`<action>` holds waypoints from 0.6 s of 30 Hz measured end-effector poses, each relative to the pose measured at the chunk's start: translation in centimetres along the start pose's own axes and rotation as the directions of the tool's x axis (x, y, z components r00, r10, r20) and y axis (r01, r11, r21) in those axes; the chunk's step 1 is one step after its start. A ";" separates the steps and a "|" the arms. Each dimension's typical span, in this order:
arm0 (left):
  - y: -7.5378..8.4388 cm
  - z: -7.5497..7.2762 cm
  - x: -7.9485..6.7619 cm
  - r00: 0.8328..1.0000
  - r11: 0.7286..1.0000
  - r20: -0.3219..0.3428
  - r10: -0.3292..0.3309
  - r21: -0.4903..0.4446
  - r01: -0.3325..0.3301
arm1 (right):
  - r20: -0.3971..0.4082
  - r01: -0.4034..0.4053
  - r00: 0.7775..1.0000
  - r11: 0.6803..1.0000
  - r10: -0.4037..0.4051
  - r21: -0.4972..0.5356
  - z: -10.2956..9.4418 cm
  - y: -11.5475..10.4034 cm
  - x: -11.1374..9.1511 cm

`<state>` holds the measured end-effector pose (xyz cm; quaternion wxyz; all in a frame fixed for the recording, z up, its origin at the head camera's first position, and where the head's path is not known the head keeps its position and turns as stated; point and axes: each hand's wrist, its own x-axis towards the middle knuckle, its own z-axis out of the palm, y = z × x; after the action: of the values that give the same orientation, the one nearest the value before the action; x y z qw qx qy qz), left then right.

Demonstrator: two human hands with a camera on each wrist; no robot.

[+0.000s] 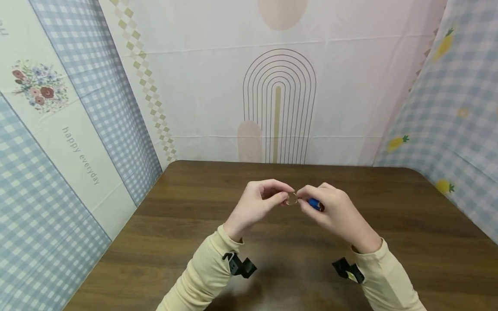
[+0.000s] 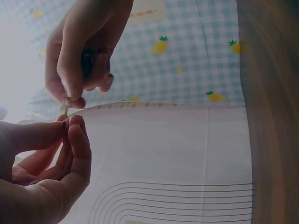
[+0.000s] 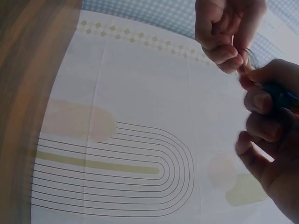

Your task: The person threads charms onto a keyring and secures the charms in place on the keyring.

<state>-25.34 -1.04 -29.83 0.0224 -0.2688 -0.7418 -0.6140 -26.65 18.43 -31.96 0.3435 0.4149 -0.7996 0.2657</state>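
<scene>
Above the wooden table, a thin metal ring (image 1: 292,204), like a key ring, spans the gap between both hands. My left hand (image 1: 256,203) pinches one side of it between thumb and index finger. The opposite side is pinched by the fingertips of my right hand (image 1: 336,211). A small blue object (image 1: 315,204) with a brownish end sits within the curled fingers of the right hand; it looks dark blue-green in the right wrist view (image 3: 279,95) and is mostly hidden by the fingers. In the left wrist view the ring (image 2: 66,108) is seen nearly edge-on.
The brown wooden table (image 1: 179,242) spreads below both hands. Behind it hangs a pale cloth (image 1: 202,95) with an arch pattern. Blue checked cloths stand at the left (image 1: 93,56) and at the right (image 1: 467,129). Each sleeve carries a black wrist camera (image 1: 239,264).
</scene>
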 end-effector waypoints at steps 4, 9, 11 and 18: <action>0.4 -0.1 -0.3 0.999 1.000 0.042 -0.002 0.001 0.002 | 0.032 -0.001 0.999 1.000 0.002 -0.031 0.0 -0.3 -0.1; -0.9 -0.5 -0.4 0.999 0.997 0.027 -0.028 -0.068 0.030 | -0.025 -0.051 0.998 0.998 0.050 -0.041 0.2 -1.1 -0.1; -1.4 -0.7 -0.5 0.999 0.995 0.018 -0.045 -0.092 0.047 | -0.051 -0.067 0.997 0.997 0.065 -0.036 0.2 -1.4 -0.1; -1.6 -1.0 -1.1 0.999 0.993 0.011 -0.037 -0.115 0.038 | -0.079 -0.075 0.994 0.996 0.070 -0.058 0.5 -2.5 -0.1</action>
<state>-25.40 -2.58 -31.45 -0.0079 -0.2582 -0.7102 -0.6549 -24.68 16.79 -31.98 0.3766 0.3645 -0.8080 0.2691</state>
